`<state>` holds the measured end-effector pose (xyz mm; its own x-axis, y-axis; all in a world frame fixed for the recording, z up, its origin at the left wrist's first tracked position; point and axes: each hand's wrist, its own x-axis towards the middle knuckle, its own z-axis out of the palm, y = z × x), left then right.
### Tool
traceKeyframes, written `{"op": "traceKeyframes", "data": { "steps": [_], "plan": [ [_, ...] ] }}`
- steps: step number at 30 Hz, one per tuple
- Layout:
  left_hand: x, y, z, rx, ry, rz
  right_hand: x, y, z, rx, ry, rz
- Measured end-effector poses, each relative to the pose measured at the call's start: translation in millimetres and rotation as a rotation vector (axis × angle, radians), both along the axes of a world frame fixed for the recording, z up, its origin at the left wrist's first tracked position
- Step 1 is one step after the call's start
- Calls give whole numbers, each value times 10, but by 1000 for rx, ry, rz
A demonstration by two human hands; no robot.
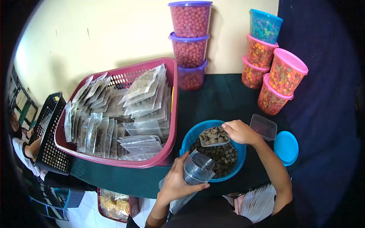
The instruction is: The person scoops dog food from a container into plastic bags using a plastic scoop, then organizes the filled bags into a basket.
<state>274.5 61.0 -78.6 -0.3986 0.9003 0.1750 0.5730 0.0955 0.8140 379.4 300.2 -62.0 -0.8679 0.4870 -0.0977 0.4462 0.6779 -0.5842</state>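
My left hand [178, 180] is wrapped around a clear plastic cup-like tube [194, 168], tilted over the near rim of a blue tub [243, 159]. Clear plastic film, seemingly a bag [182, 203], hangs below that hand. With fingers closed on its right edge, my right hand [241, 132] grips a small clear plastic container [215, 144]. Dark brown, roundish pieces [215, 135] fill the container, which is above the far part of the tub. More such pieces [226, 161] lie in the tub. The container and the tube are apart.
A maroon basket [173, 114] of filled bags stands left. Stacked tubs [190, 19] and pink-lidded tubs [287, 72] stand behind. A clear box [263, 127] and blue lid [286, 147] lie right. Another person's arm [33, 147] reaches into a black basket [57, 133].
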Motion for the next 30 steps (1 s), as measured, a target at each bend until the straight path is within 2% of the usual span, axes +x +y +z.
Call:
{"op": "traceKeyframes", "data": {
  "steps": [3,5,8,11,14,15,17,19,21,22,24,25,27,28,30],
  "plan": [
    [-28,139,49,-70,60,15,13,103,210,-84,84,149],
    [-33,252,131,-141,65,24,-7,168,269,-40,104,199],
    [-62,379,162,-109,64,14,-76,147,431,38,59,289],
    [-90,467,189,-88,62,10,-178,23,566,154,-54,405],
    [-80,527,197,-42,69,17,-297,-281,740,509,-229,482],
    [-84,529,192,-51,67,16,-307,-345,780,500,-228,482],
    [-94,522,194,18,29,32,-317,-416,851,612,-233,647],
    [-99,487,200,38,10,48,-302,-421,939,581,-249,680],
    [-122,447,119,144,-27,50,-261,-462,962,683,-57,703],
    [-127,430,96,146,-29,61,-227,-520,1008,668,-62,702],
    [-165,404,27,148,-62,52,-153,-683,1140,846,-31,598],
    [-177,388,-2,165,-90,44,-81,-725,1195,827,-38,597],
    [-173,300,-16,166,-72,68,76,-754,1232,1001,146,393],
    [-173,234,-36,140,-65,81,119,-726,1177,986,134,387],
    [-179,92,-54,114,-60,82,162,-633,1006,1003,2,179]
  ]
}}
